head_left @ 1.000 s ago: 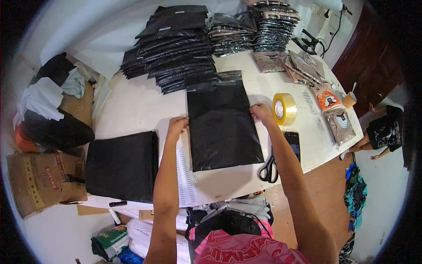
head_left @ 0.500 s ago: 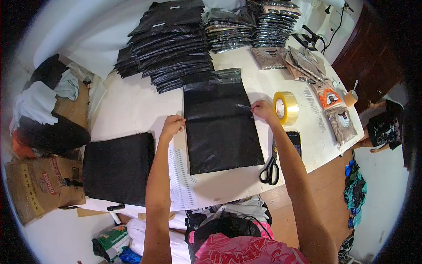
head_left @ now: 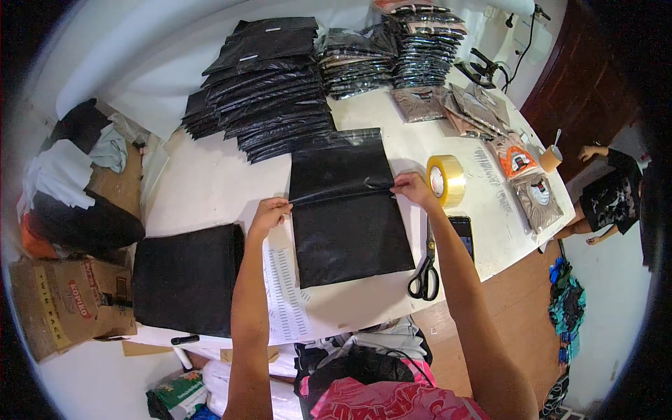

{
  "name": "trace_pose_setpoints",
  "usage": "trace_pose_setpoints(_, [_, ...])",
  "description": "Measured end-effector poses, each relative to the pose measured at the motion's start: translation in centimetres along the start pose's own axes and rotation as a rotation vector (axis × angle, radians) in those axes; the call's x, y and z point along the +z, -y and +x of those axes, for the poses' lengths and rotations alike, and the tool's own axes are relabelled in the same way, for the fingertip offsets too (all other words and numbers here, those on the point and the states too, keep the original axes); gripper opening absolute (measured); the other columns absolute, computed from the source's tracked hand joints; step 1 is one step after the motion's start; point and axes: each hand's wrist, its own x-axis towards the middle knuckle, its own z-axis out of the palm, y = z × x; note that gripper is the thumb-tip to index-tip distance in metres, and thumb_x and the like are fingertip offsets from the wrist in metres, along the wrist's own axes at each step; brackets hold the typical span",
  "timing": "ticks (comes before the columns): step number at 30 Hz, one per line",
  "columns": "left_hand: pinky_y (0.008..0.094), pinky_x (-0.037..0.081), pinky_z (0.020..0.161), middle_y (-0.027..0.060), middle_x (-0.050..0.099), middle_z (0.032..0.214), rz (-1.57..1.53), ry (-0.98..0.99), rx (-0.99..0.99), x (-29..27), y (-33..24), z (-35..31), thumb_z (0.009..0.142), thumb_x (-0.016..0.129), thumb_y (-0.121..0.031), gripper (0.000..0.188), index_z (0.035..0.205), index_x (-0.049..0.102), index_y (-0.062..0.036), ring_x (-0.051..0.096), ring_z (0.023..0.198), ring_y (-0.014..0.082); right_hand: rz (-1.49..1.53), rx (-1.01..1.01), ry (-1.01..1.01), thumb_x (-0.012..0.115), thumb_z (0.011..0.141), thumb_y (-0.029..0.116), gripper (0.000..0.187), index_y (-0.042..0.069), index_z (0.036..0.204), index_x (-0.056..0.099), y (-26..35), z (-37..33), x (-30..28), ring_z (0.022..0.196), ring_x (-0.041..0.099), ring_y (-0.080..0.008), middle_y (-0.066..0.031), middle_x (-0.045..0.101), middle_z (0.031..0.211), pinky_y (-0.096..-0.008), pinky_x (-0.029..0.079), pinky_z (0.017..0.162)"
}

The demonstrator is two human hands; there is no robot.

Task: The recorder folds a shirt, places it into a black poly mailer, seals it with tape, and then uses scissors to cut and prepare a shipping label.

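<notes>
So we've got a black bag (head_left: 350,213) lying flat in the middle of the table (head_left: 203,189), and both hands are on its fold line. Our left hand (head_left: 267,213) pinches the left edge, fingers closed on the plastic, and our right hand (head_left: 413,187) pinches the right edge the same way. Between them the flap makes a thin raised crease running straight across the bag.

Looks to us like we're mid-fold, bringing the top flap over to close the bag. The next move probably calls for keeping both pinches level so the crease stays square, then pressing the flap flat along its width. If one side runs ahead, the seal will likely go on crooked.

Around it: the tape roll (head_left: 446,180) sits just right of our right hand, scissors (head_left: 424,274) lie near the bag's near-right corner, and a phone (head_left: 462,234) is beside them. A printed sheet (head_left: 283,294) lies partly under the bag's left side, with a black folded cloth (head_left: 187,276) further left. At the far side, stacks of filled black bags (head_left: 266,84) are piled up, well apart from our hands.
</notes>
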Motion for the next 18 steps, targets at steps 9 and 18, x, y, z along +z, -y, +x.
trace_pose_setpoints(9, [0.0212,0.03,0.042,-0.0004,0.057,0.064,-0.141,-0.006,0.007,0.2,-0.5,-1.0,0.087,0.069,-0.017,0.018,0.097,0.065,-0.0026,0.046,0.048,0.0059,0.02,0.051,-0.018,0.072,0.079,0.003,0.007,0.005,0.082,0.066,2.0,-1.1,1.0,0.07,0.056,-0.0091,0.0023,0.062,0.077,-0.0248,0.045,0.073])
trace_pose_setpoints(18, [0.0212,0.03,0.043,-0.0029,0.051,0.06,-0.369,0.008,-0.009,1.1,-1.5,-2.5,0.087,0.069,-0.022,0.016,0.091,0.063,-0.0075,0.043,0.046,0.0059,0.417,0.099,-0.144,0.075,0.078,0.01,0.015,0.004,0.09,0.067,5.8,-3.7,1.0,0.082,0.056,-0.0111,-0.0003,0.063,0.085,-0.0243,0.041,0.08])
